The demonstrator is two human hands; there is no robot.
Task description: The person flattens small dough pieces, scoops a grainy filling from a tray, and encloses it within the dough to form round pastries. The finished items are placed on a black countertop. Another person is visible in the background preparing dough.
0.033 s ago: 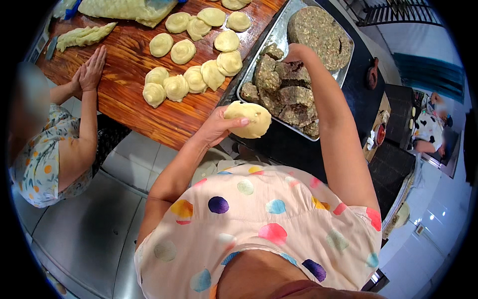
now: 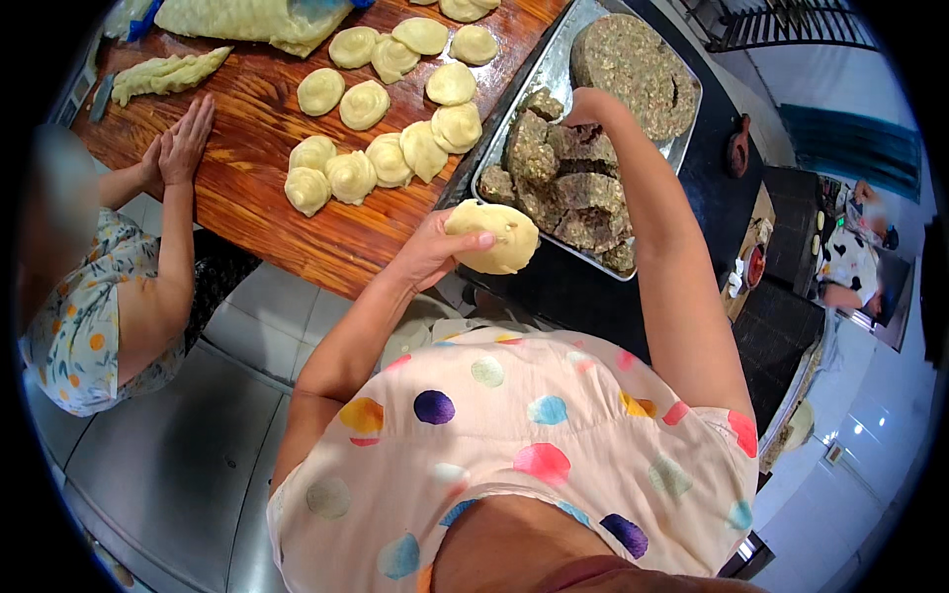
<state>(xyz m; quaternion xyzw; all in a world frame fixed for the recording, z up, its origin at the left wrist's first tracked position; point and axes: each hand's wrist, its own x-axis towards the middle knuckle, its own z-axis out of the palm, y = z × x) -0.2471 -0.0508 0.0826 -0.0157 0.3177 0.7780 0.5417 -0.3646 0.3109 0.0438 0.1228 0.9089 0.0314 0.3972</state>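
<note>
My left hand [image 2: 435, 252] grips a flattened round of pale dough [image 2: 499, 237], thumb on top, just off the table's near edge. My right hand [image 2: 591, 107] reaches into a metal tray [image 2: 557, 69], touching the broken chunks of dark, seedy filling [image 2: 588, 198]. Its fingers are hidden, so whether it holds any filling does not show. A large round slab of the same filling [image 2: 633, 74] lies in the far part of the tray. Left of the tray, several coiled dough rounds [image 2: 386, 158] sit in a curved row on the wooden table [image 2: 257, 217].
A big dough slab [image 2: 247, 20] and a twisted dough strip [image 2: 168, 74] lie at the far left, beside a scraper [image 2: 101, 97]. Another person's hands [image 2: 183, 143] rest on the table's left edge. Black counter [image 2: 722, 198] surrounds the tray; a brown wooden-looking tool [image 2: 738, 148] lies there.
</note>
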